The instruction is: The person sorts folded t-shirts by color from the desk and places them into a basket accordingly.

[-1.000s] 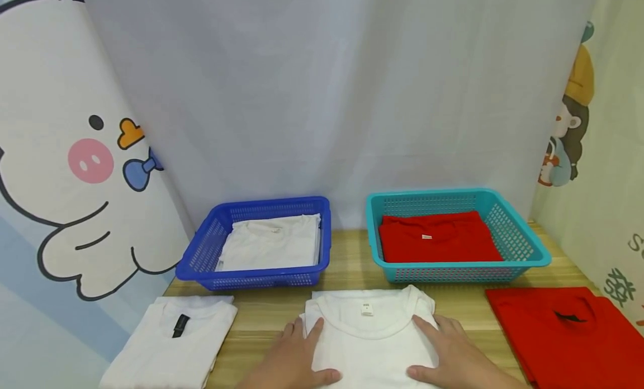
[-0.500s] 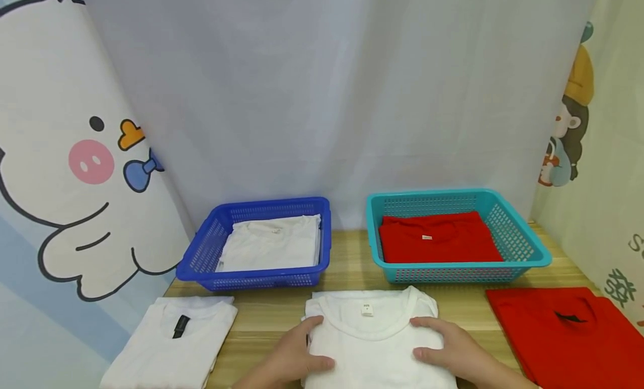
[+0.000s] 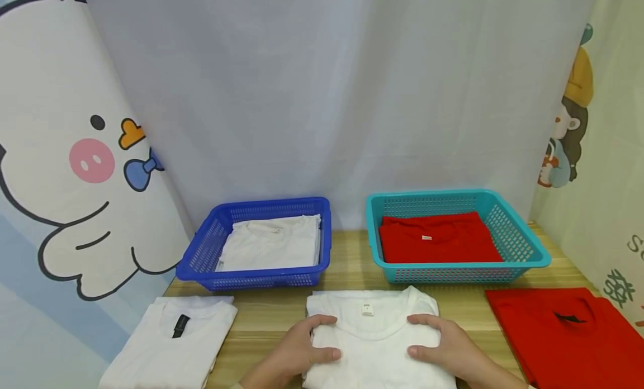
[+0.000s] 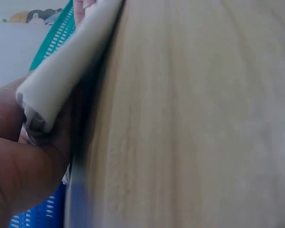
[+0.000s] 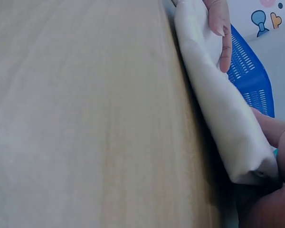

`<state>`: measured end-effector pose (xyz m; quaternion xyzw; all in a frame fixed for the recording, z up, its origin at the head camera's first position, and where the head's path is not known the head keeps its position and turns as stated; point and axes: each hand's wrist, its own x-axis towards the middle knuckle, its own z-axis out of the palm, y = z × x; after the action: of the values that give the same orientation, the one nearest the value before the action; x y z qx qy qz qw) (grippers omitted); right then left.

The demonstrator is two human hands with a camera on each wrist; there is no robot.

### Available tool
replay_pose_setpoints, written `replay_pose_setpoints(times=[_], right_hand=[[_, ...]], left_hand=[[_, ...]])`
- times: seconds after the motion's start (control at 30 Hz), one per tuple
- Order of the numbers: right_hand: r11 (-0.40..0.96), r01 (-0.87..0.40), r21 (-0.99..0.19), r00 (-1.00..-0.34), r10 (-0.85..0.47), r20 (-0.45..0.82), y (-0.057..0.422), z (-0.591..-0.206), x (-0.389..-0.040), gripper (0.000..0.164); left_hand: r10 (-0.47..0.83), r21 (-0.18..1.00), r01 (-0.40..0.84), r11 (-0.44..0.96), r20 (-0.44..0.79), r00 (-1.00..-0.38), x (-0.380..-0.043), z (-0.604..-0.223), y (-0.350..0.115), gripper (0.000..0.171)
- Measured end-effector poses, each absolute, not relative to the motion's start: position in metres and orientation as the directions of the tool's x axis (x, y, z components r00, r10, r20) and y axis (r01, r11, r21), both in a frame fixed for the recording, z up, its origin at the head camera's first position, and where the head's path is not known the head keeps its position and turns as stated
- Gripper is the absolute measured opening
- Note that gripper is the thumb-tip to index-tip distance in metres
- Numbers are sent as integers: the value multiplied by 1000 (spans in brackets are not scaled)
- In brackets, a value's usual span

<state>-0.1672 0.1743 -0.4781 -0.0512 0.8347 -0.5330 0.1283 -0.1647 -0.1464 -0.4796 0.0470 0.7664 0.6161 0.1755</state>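
A folded white T-shirt, its small neck label uppermost, lies at the front middle of the table with more white cloth showing beneath its far edge. My left hand grips its left side, thumb on top. On the opposite side my right hand holds it the same way. In the left wrist view the fingers of the left hand wrap under the rolled edge of the T-shirt. The right wrist view has the right hand around the other end of the T-shirt.
Behind stand a blue basket holding folded white shirts and a turquoise basket holding folded red ones. A white shirt stack lies at left, a red shirt stack at right. A grey curtain hangs behind the wooden table.
Both hands have gone from lying spread on the T-shirt to gripping its sides, fingers curled under. The left hand has since shifted slightly right. Baskets and side stacks are unmoved.
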Motion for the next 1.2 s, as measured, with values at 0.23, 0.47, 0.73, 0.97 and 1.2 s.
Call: replay_pose_setpoints(times=[0.23, 0.47, 0.73, 0.97, 1.2], right_hand=[[435, 56, -899, -975, -171, -143, 171, -478, -167, 65], [455, -25, -890, -976, -203, -76, 176, -463, -161, 68], [368, -3, -930, -980, -184, -69, 171, -435, -154, 68], [386, -20, -922, -988, -148, -41, 167, -410, -155, 68], [385, -85, -919, -985, -171, 20, 161, -386, -159, 72]], left_hand=[[292, 986, -96, 134, -132, -947, -167, -481, -150, 64], [290, 986, -1, 164, -49, -956, -166, -464, -159, 58], [281, 986, 69, 153, 23, -959, -162, -433, -168, 59], [236, 990, 93, 103, 67, -970, -158, -401, -172, 60], [244, 989, 103, 102, 75, -967, -158, -380, -183, 74]])
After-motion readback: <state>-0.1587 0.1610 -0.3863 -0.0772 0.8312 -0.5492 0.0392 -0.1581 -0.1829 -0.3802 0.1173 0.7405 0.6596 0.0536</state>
